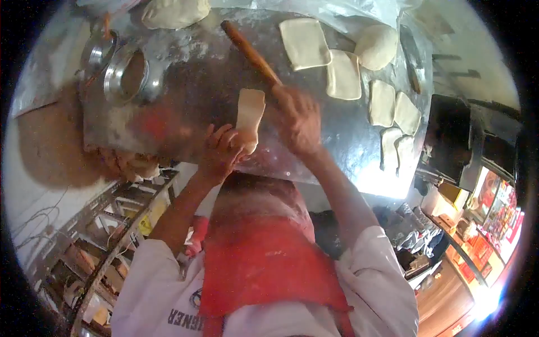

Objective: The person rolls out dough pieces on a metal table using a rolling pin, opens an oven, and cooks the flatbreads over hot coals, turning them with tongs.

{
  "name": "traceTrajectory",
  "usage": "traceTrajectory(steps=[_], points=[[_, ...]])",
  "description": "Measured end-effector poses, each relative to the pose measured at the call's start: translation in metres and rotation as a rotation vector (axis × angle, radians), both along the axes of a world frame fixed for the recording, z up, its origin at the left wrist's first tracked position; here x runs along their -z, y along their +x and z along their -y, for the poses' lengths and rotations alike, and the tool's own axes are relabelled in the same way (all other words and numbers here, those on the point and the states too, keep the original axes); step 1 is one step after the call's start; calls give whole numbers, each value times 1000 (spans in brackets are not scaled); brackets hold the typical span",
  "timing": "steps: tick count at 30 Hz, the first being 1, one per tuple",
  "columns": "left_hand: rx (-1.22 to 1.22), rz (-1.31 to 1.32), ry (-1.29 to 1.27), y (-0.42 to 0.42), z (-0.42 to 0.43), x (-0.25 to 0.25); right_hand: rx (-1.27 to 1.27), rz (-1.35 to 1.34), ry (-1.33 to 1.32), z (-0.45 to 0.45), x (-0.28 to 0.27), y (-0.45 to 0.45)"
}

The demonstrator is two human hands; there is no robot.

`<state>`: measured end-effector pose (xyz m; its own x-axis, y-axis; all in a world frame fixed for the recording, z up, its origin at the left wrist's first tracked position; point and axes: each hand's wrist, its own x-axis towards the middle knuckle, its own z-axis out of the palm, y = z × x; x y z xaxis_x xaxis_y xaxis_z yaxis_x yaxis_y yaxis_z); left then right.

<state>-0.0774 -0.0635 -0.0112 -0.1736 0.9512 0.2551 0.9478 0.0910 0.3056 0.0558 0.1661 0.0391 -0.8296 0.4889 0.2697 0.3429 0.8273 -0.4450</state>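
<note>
A narrow strip of dough [250, 109] lies on the metal worktop [196, 92] in front of me. My left hand [223, 150] has its fingers on the near end of this strip, which looks bunched under them. To the right of the strip, my right hand [298, 119] is wrapped round the near end of a wooden rolling pin [250, 51]. The pin points away and to the left, apart from the strip. Flattened dough pieces [305, 44] lie at the right of the worktop, beside a rounder dough lump [377, 47].
Metal rings [126, 74] stand at the worktop's left. A larger dough mass [175, 12] rests at the far edge, near plastic sheeting [348, 17]. A dark-bladed tool [411, 59] lies at the far right. A metal rack [106, 247] is below left.
</note>
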Motion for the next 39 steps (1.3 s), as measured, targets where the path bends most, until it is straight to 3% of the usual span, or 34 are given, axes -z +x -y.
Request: traceTrajectory(steps=[2, 4, 6, 8, 11, 14, 16, 22, 25, 26, 28, 32, 34, 36, 38, 39], points=[[-27, 58, -12, -1, -11, -14, -74, -48, -17, 15, 9, 11], [-58, 100, -30, -6, -25, -26, -105, 39, -329, 40, 17, 24], [-156, 289, 53, -10, -45, -30, 12, 63, -447, 53, 25, 14], [-162, 317, 45, -13, -55, -27, 217, 74, -571, 52, 31, 2], [-245, 314, -18, -14, -56, -3, 264, 92, -457, 49, 32, -9], [-227, 415, -5, -24, -58, 10, 271, 94, -532, 43, 46, -10], [-298, 767, -10, -38, -66, 16, 244, 94, -567, 41, 44, -2], [-159, 404, -226, -63, -115, -6, 304, 326, -530, 44, 7, -21], [-176, 434, -429, -71, -138, -13, 354, 362, -541, 45, 13, -27], [-175, 433, -425, -71, -139, -16, 378, 366, -537, 45, 16, -28], [5, 356, -74, -72, -134, -26, 399, 372, -584, 42, 15, -32], [194, 224, -196, -50, -87, -59, 461, 371, -539, 46, 17, -35], [151, 208, 131, -38, -69, -51, 367, 385, -622, 33, 8, -31], [109, 144, 24, -34, -56, -52, 273, 405, -705, 15, 18, -20], [67, 115, 7, -28, -51, -32, 75, 133, -158, -12, 58, -16], [71, 117, 4, -27, -50, -29, 79, 135, -161, -21, 49, -28]])
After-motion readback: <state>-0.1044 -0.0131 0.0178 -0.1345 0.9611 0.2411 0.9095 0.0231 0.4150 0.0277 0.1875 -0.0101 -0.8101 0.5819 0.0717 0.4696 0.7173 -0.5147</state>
